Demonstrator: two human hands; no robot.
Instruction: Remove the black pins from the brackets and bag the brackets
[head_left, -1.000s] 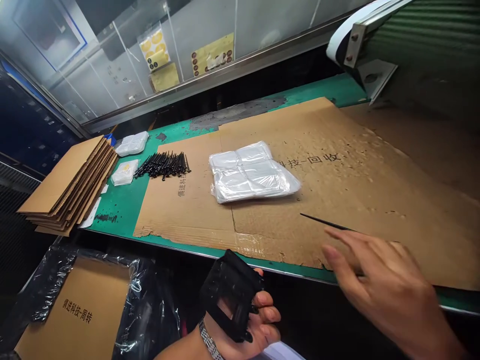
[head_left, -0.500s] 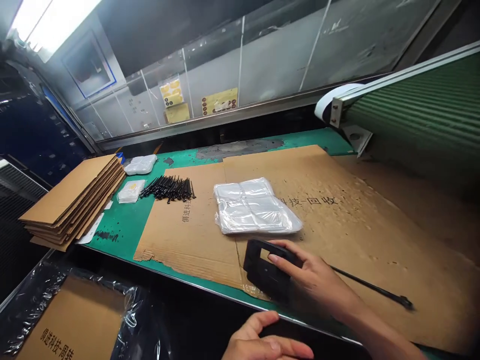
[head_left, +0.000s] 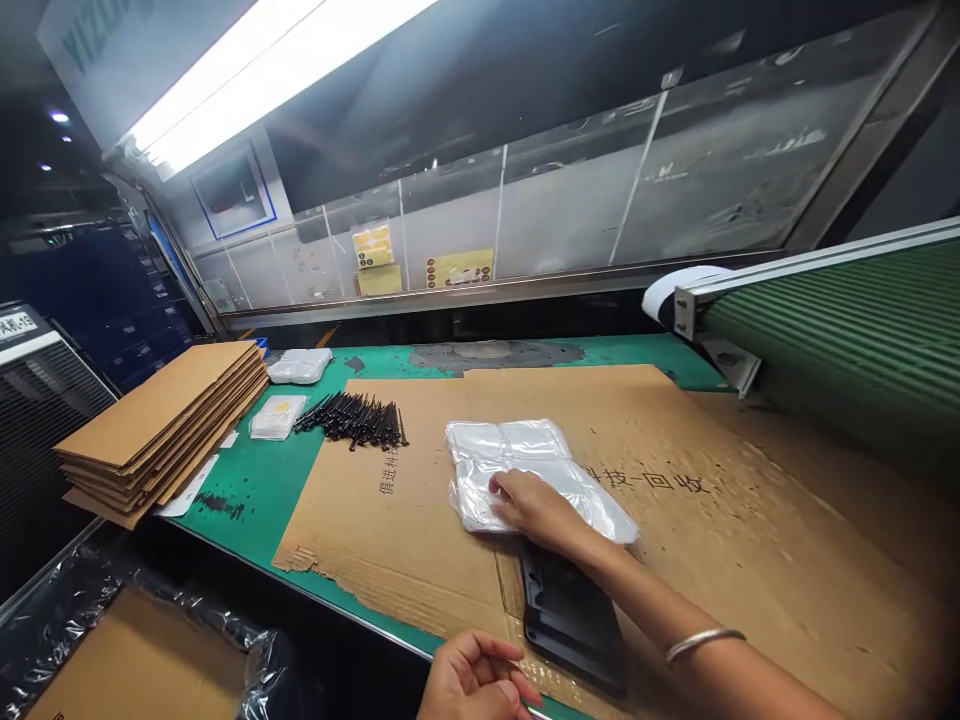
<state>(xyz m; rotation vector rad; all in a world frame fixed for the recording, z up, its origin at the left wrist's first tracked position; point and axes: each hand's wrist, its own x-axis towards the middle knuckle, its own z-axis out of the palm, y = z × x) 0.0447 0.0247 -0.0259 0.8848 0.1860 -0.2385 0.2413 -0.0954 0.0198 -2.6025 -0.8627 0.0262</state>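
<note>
My right hand [head_left: 536, 508] rests on a stack of clear plastic bags [head_left: 510, 440], its fingers bent and a little apart. No bag is seen lifted in it. Below that wrist, a black plastic panel [head_left: 571, 615] lies on the cardboard sheet [head_left: 427, 560], partly covered by my forearm. At the front edge of the bench, my left hand [head_left: 472, 680] is loosely curled with the fingers apart and nothing in it. The panel is just to the right of this hand.
A heap of thin black plastic rods [head_left: 356, 418] lies left of the bags. Small clear packs [head_left: 277, 417] sit beside it. Flattened cardboard [head_left: 161, 400] is stacked at far left. A lined box [head_left: 150, 660] stands below the bench edge. A green conveyor [head_left: 847, 310] juts in at right.
My right hand has let go of the black panel and moved forward onto the plastic bags. The panel now lies flat on the cardboard. My left hand has curled more. The view has tilted upward.
</note>
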